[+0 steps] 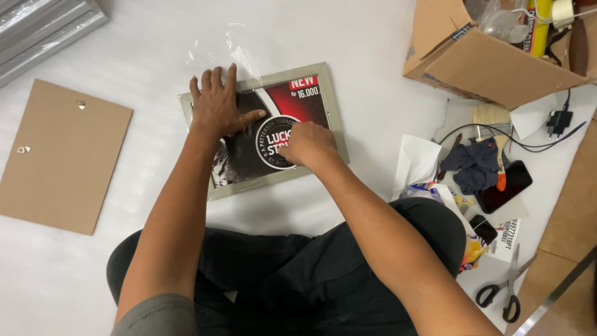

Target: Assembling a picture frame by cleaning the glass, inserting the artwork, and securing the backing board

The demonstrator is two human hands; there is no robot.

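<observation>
Your left hand [217, 106] lies flat, fingers spread, on the printed sheet [261, 134] inside the silver frame [336, 124]; your right hand [306, 144] presses it, fingers curled closed.

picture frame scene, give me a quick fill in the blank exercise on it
1. Both hands press on a printed sheet lying in a silver picture frame; the left hand lies ____ with its fingers spread.
2. The brown backing board lies to the ____ of the frame.
3. The black-handled ____ lie at the lower right.
4. The box at the upper right is made of ____.

Missing words: flat; left; scissors; cardboard
</observation>
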